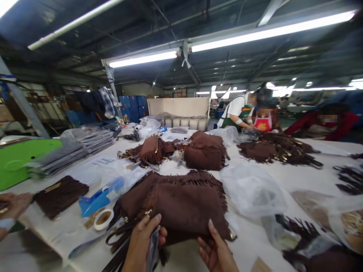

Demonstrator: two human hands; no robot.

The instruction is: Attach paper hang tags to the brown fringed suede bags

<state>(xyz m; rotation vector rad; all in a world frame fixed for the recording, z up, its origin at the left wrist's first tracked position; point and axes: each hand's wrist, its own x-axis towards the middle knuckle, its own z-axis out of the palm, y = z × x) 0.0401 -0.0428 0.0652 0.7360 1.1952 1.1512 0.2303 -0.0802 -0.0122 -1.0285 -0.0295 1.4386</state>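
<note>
A dark brown fringed bag [185, 206] lies on the table in front of me, with a gold clasp at each lower corner. My left hand [146, 234] pinches its lower left edge, thumb on top near the clasp. A strip of clear plastic [153, 249] runs down beside those fingers. At the lower right edge, my right hand [214, 245] has its thumb on the bag's front and its fingers curled under it. Dark straps [120, 249] hang to the left of my left wrist. The bag's underside is hidden.
Left are a tape roll [103, 220], a blue tape dispenser [95, 202] and another person's hand [17, 206] by a brown fringed piece [62, 192]. More brown bags [205, 151] lie behind. Clear plastic bags [252, 189] sit right. Co-workers [235, 113] are across the table.
</note>
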